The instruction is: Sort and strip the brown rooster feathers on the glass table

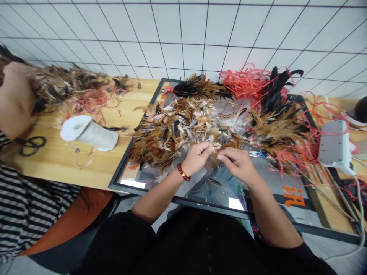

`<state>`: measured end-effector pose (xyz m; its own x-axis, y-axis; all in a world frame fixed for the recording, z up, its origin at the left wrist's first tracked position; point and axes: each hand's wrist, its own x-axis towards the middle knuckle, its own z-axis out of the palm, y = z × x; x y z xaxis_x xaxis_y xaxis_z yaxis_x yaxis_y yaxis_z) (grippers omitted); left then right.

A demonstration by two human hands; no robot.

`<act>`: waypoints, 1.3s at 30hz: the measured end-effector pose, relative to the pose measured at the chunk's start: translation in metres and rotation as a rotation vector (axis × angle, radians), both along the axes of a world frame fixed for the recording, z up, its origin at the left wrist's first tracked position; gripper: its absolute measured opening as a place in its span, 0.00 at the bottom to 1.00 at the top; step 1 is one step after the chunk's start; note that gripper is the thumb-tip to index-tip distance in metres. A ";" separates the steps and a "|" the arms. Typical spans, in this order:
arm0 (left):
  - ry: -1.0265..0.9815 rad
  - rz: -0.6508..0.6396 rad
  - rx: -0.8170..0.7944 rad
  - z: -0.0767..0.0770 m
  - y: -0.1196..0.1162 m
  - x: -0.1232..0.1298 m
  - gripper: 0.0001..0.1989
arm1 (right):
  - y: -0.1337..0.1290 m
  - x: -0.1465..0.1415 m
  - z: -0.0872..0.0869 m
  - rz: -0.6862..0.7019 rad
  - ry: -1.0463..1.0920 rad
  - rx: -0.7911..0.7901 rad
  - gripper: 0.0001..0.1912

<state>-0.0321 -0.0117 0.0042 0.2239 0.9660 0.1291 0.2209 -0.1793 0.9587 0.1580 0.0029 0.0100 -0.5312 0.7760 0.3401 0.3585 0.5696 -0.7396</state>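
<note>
- The left hand [197, 154] and right hand [237, 164], at the near edge of the feather pile [174, 128], both pinch a short red strand [216, 151] between thumb and fingers.
- For good control, I'd keep both pinches close together, the strand lightly taut, and pull evenly so that it doesn't slip or snap.
- Working clear of the pile's near edge should keep stray quills out of the grip; one loose feather [214, 181] lies nearer the body than the pile.
- The fingers cover most of the strand; whether it wraps a quill can't be made out.
- A blue-and-silver tool [257, 154], right of the pile, is too small to identify.
- Left of the pile, a co-worker's arm [15, 99] is cut off.
</note>
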 end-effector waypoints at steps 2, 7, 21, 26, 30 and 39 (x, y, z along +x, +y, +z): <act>0.233 0.034 0.032 0.000 -0.002 0.001 0.13 | -0.004 -0.004 0.002 0.075 -0.080 0.102 0.12; 0.649 -0.142 0.165 0.005 -0.013 0.008 0.10 | -0.006 -0.002 0.009 -0.044 0.019 0.184 0.12; -0.545 0.121 -0.508 -0.008 -0.001 0.016 0.31 | 0.003 -0.001 -0.006 -0.180 0.242 -0.103 0.18; -0.562 0.193 -0.491 -0.004 -0.002 0.017 0.31 | -0.007 -0.015 -0.011 -0.248 0.178 -0.143 0.15; -0.609 0.203 -0.537 -0.004 -0.002 0.017 0.29 | -0.007 -0.014 -0.011 -0.271 0.159 -0.053 0.08; -0.775 0.316 -0.467 -0.004 0.004 0.014 0.24 | 0.004 -0.010 -0.017 -0.260 0.418 -0.502 0.13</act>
